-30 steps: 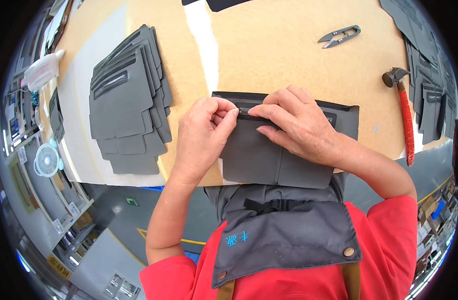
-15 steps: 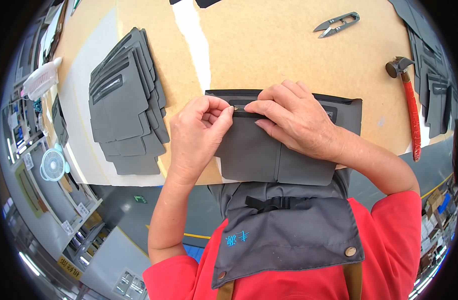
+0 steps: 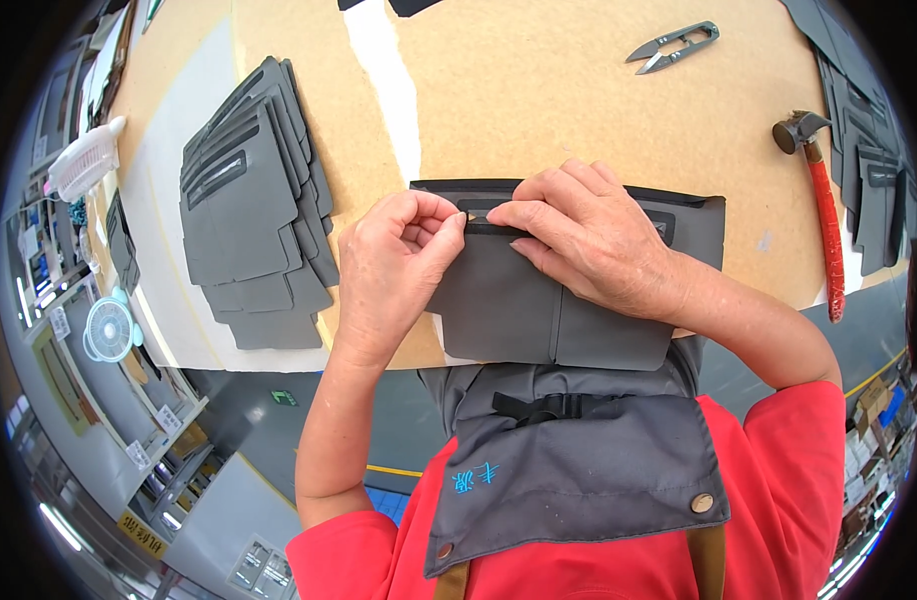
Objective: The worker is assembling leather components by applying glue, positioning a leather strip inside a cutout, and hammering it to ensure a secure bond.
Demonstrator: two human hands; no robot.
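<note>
A dark grey flat panel (image 3: 509, 300) lies before me at the table's near edge, with a black-edged top and a long zipper slot. My left hand (image 3: 399, 265) pinches thumb and forefinger together at the slot's left end; what sits between the tips is too small to make out. Bent over the same slot, my right hand (image 3: 599, 240) presses its curled fingers onto the panel just right of the left fingertips, thumb resting on the grey surface below. Another slot end (image 3: 663, 226) shows beyond the right hand.
A fanned stack of similar grey panels (image 3: 244, 220) lies to the left. Thread snips (image 3: 676, 47) are at the far right, and a hammer with a red handle (image 3: 825, 230) lies nearer. More grey pieces (image 3: 877, 190) line the right edge. A pale blue fan (image 3: 110, 329) stands at left.
Almost nothing differs. Both hands keep their place at the slot, with only a very slight leftward shift of the fingertips.
</note>
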